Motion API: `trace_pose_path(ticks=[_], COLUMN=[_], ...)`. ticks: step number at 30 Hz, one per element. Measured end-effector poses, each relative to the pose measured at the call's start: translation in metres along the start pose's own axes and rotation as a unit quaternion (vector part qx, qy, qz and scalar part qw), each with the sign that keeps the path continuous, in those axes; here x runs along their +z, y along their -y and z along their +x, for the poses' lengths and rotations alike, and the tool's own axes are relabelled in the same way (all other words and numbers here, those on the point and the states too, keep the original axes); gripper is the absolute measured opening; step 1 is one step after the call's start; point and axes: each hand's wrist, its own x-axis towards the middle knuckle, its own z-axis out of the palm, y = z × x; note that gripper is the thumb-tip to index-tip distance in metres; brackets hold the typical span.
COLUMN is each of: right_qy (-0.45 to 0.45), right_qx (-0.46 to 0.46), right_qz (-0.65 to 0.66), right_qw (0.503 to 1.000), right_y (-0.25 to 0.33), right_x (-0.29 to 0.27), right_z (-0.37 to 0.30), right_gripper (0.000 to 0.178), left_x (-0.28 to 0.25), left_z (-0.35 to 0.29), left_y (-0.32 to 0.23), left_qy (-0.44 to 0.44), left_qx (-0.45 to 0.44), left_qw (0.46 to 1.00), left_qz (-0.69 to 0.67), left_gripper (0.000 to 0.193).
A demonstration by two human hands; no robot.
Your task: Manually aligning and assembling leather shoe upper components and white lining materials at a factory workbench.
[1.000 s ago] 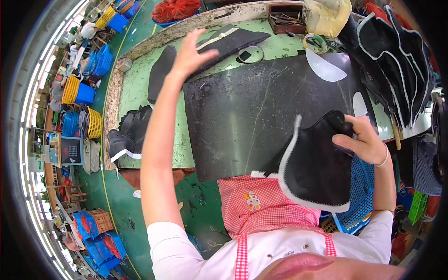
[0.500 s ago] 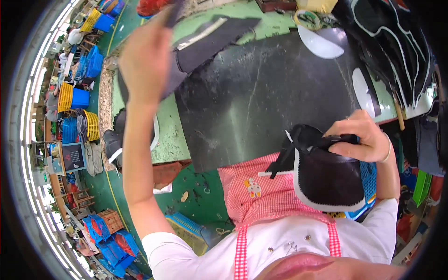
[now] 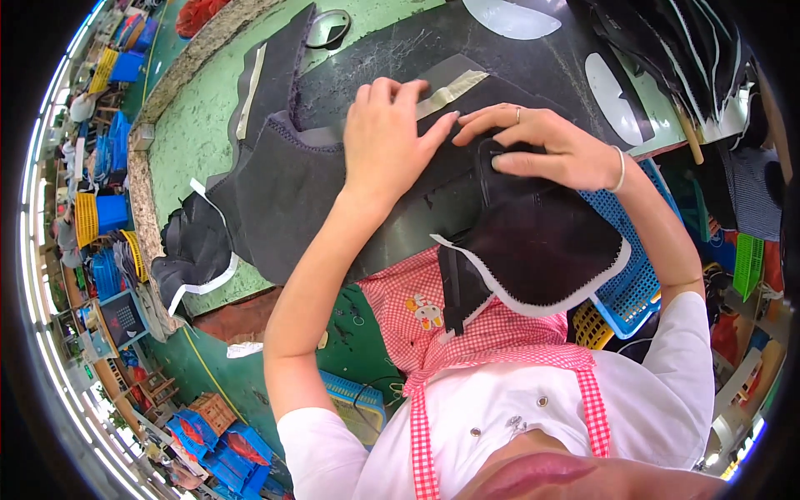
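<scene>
A large dark grey fabric panel (image 3: 279,200) with a stitched edge lies across the worktable. My left hand (image 3: 383,142) rests on it, its thumb and fingers apart, beside a pale tape strip (image 3: 451,92) on the panel. Close by, my right hand (image 3: 550,150) reaches over from the right with fingers stretched toward my left fingertips. Its thumb touches the narrow end of a black stitched piece (image 3: 546,246) with white zigzag edging. That piece hangs over the table's near edge in front of my checked apron (image 3: 392,304).
Black pieces with white edging (image 3: 204,242) lie at the table's left. White curved templates (image 3: 612,98) and a stack of black pieces (image 3: 667,50) are at the right. A tape roll (image 3: 329,29) sits at the back. A blue basket (image 3: 629,275) stands below the right edge.
My left hand has come down from the raised far left onto the panel, which now spreads nearer across the table. My right hand has moved left and lowered the black piece, its fingers stretching out.
</scene>
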Motion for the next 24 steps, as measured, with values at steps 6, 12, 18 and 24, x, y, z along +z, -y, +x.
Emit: trace_pose_path(ticks=[6,12,18,24], right_qy=[-0.001,-0.028,-0.106,-0.053], right_qx=[0.063,0.036,-0.027,0.049], right_qz=[0.070,0.027,-0.171,-0.330], right_qw=[0.996,0.999,0.979,0.941], right_y=[-0.017,-0.015,-0.015,-0.006], right_x=[-0.001,0.006,0.009,0.019], right_z=[-0.005,-0.002,0.001,0.011], right_gripper=[0.029,0.026,0.020,0.022], left_x=[0.006,-0.003,-0.010,-0.073], left_z=[0.014,0.028,0.003,-0.016], left_y=[-0.004,0.000,0.016,0.033], left_qy=[0.055,0.121,0.104,0.023], left_qx=[-0.027,-0.001,0.036,-0.003], left_qw=[0.997,0.991,0.992,0.995], left_qz=[-0.046,-0.063,-0.053,0.100], left_gripper=[0.028,0.022,0.024,0.036])
